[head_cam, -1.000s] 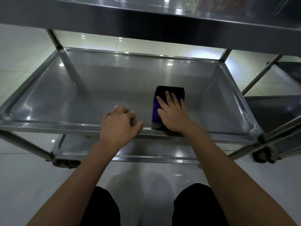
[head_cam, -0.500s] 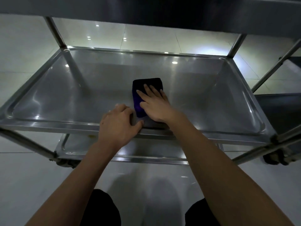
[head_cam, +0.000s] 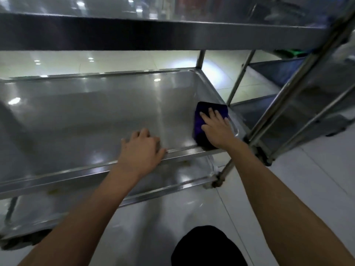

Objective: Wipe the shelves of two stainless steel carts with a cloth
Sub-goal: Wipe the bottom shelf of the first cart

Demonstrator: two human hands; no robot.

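The cloth [head_cam: 209, 120] is dark blue, nearly black in the dim light, folded into a thick rectangle. It lies flat in the near right corner of the cart's middle shelf [head_cam: 96, 121], touching the right wall and reaching the near rim. The right hand [head_cam: 218, 129] presses down on it with fingers spread flat, not curled around it. The left hand [head_cam: 142, 148] grips the shelf's near rim, fingers hooked over the edge into the tray and thumb along the rim. The shelf is a shallow steel tray with raised sides, shiny with ceiling-light reflections. The top shelf [head_cam: 172, 33] overhangs it close above. Below sits the bottom shelf [head_cam: 172, 181]. A second cart [head_cam: 299, 96] stands just beside the right end, its slanted posts crossing near the cloth's corner. The floor [head_cam: 317, 179] is pale tile.
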